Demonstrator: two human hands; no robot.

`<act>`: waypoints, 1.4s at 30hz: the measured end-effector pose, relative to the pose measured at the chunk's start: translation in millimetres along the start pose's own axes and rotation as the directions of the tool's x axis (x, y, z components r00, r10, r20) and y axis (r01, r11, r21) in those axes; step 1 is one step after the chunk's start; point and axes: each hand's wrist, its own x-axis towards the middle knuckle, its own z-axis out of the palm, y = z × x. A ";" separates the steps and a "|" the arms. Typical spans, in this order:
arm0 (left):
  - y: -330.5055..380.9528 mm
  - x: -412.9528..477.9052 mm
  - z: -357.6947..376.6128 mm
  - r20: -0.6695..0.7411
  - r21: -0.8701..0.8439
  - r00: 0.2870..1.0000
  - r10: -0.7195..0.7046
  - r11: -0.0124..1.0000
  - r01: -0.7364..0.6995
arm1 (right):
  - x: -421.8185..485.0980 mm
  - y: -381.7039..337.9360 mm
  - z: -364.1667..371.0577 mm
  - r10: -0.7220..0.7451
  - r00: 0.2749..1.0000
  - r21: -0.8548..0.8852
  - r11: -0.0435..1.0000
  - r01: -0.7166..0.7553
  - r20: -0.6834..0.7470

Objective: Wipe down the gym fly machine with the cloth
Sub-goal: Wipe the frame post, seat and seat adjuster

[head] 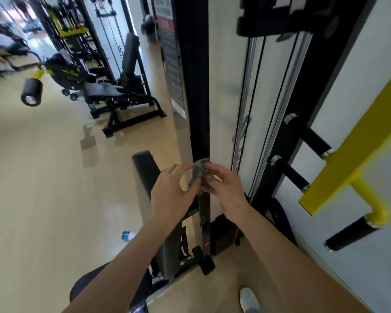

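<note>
A small bunched grey cloth (pixel 198 171) sits between both hands, in front of the black upright post (pixel 199 86) of the fly machine. My left hand (pixel 173 190) pinches the cloth's left side with thumb and fingers. My right hand (pixel 224 187) grips its right side with curled fingers. The cloth's top edge is at the post, low down; whether it touches is unclear. The machine's yellow arm (pixel 352 159) with black handle grips (pixel 350 236) juts out at the right. Its black back pad (pixel 146 170) stands just left of my hands.
Chrome guide rods and cables (pixel 264 105) run beside the post. A water bottle (pixel 128 235) lies on the beige floor at the left. Another bench machine (pixel 113 91) stands further back. My shoe (pixel 248 299) is at the bottom, near the white wall (pixel 357 222).
</note>
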 end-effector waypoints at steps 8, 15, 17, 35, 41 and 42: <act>21.3 31.8 -8.7 -0.159 -0.236 0.980 -0.119 0.969 0.080 | -0.8 -61.2 -1.5 -0.260 0.963 -0.227 0.936 0.268 0.066; 54.4 62.0 -32.8 -0.411 -0.152 0.909 -0.075 0.988 0.013 | 10.5 -113.1 -0.7 -0.399 0.908 -0.147 0.897 0.416 0.131; 68.0 71.7 -38.6 -0.480 -0.121 0.875 -0.070 0.993 0.013 | 11.0 -127.0 3.9 -0.441 0.878 -0.146 0.871 0.469 0.185; 146.1 141.1 -114.4 -0.714 -0.075 0.687 0.134 0.961 -0.265 | 22.5 -268.7 45.1 -0.788 0.547 -0.144 0.529 0.836 0.283; 176.7 164.5 -152.4 -0.763 0.016 0.601 0.238 0.936 -0.351 | 20.4 -303.3 53.4 -0.832 0.459 -0.280 0.381 0.881 0.312; 181.9 168.1 -158.8 -0.765 0.032 0.591 0.255 0.932 -0.360 | 20.2 -311.4 55.0 -0.835 0.442 -0.299 0.352 0.887 0.328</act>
